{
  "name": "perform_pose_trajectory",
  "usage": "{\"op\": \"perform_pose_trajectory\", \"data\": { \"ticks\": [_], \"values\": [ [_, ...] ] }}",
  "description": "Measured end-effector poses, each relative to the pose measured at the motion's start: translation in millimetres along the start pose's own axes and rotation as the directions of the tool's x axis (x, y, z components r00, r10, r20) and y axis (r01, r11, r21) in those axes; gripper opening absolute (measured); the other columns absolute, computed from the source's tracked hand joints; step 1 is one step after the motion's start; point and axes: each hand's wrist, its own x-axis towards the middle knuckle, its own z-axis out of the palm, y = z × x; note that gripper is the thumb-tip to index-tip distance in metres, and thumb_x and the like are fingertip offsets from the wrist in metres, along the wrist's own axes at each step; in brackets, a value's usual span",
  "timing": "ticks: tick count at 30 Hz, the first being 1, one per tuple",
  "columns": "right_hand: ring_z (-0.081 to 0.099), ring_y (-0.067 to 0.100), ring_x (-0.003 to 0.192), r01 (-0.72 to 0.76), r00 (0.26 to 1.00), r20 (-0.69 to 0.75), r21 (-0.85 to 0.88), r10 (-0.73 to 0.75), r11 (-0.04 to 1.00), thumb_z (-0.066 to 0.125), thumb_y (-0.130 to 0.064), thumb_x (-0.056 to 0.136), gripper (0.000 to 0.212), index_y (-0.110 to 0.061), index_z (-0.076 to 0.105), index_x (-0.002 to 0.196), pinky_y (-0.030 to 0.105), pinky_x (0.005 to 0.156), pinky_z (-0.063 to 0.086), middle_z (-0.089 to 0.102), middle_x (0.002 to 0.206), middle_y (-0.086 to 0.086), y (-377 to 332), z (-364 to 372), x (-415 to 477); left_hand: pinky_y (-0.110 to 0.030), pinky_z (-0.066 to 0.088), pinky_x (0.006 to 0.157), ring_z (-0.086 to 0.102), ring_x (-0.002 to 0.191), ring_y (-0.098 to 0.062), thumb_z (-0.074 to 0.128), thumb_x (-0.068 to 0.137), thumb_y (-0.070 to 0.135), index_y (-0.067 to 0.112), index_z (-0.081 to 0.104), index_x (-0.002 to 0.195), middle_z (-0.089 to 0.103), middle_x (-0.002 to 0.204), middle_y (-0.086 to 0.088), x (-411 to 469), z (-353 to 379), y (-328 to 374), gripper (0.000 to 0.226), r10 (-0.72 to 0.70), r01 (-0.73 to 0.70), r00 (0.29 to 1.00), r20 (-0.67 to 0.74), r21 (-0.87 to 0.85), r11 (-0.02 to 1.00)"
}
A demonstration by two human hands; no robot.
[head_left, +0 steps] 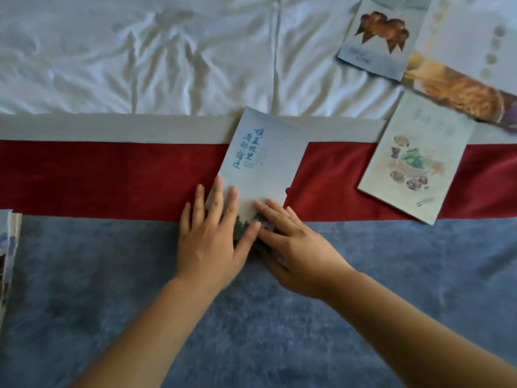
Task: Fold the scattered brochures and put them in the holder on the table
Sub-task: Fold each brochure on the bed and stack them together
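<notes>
Pressing down with straight, flat fingers, the left hand [209, 242] and right hand [293, 247] crease a pale brochure [268, 158] lying on the red and blue cloth [112, 177]. More brochures [414, 161] wait at upper right. No holder is in view, so most work seems left.

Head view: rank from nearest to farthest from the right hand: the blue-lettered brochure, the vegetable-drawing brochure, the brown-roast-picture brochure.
1. Blue-lettered brochure: centre, pressed under the fingers of the right hand.
2. Vegetable-drawing brochure: to the right, lying across the red band.
3. Brown-roast-picture brochure: far upper right, on the white sheet.
</notes>
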Motion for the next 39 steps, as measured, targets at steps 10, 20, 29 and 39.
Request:
{"op": "perform_pose_trajectory", "data": {
  "ticks": [10,20,29,39],
  "values": [
    [0.004,0.024,0.161,-0.418,0.874,-0.305,-0.078,0.377,0.905,0.057,-0.044,0.101,0.068,-0.017,0.037,0.160,0.046,0.130,0.009,0.016,0.173,0.009,128.1,-93.7,-38.8,-0.056,-0.002,0.125,-0.015,0.155,-0.043,0.012,0.081,0.092,0.005,-0.005,0.162,-0.017,0.166,-0.027,37.4,5.8,66.7,0.120,-0.090,0.093,0.995,-0.046,0.068,0.993],
    [-0.026,0.022,0.156,-0.582,0.777,-0.362,-0.103,0.515,0.806,0.024,-0.066,0.103,0.074,-0.028,0.012,0.166,0.044,0.129,-0.007,-0.023,0.171,0.007,190.2,-143.4,-3.3,-0.063,-0.012,0.120,-0.020,0.153,-0.043,0.017,0.098,0.067,0.024,-0.014,0.162,-0.028,0.166,-0.015,124.9,-18.4,145.8,0.083,0.116,-0.104,0.989,-0.092,0.123,0.987],
    [0.000,0.017,0.161,-0.665,0.694,-0.422,-0.066,0.583,0.744,0.011,-0.067,0.100,0.082,-0.019,0.003,0.167,0.045,0.130,-0.006,0.006,0.175,0.001,232.4,-154.7,26.3,-0.060,0.000,0.123,-0.006,0.157,-0.038,0.019,0.101,0.064,0.030,-0.008,0.162,-0.021,0.169,-0.012,227.1,-40.2,239.9,0.075,0.298,-0.278,0.948,-0.113,0.167,0.946],
    [-0.005,0.018,0.161,-0.639,0.684,-0.497,-0.057,0.533,0.767,0.017,-0.063,0.104,0.075,-0.017,0.030,0.162,0.045,0.129,-0.008,0.006,0.175,0.002,219.8,-135.2,12.1,-0.034,0.020,0.124,0.010,0.158,-0.021,0.055,0.098,0.013,0.028,0.020,0.162,-0.002,0.172,0.001,239.8,-49.2,270.6,0.075,0.213,-0.234,0.972,-0.097,-0.340,0.911]
  ]
}}
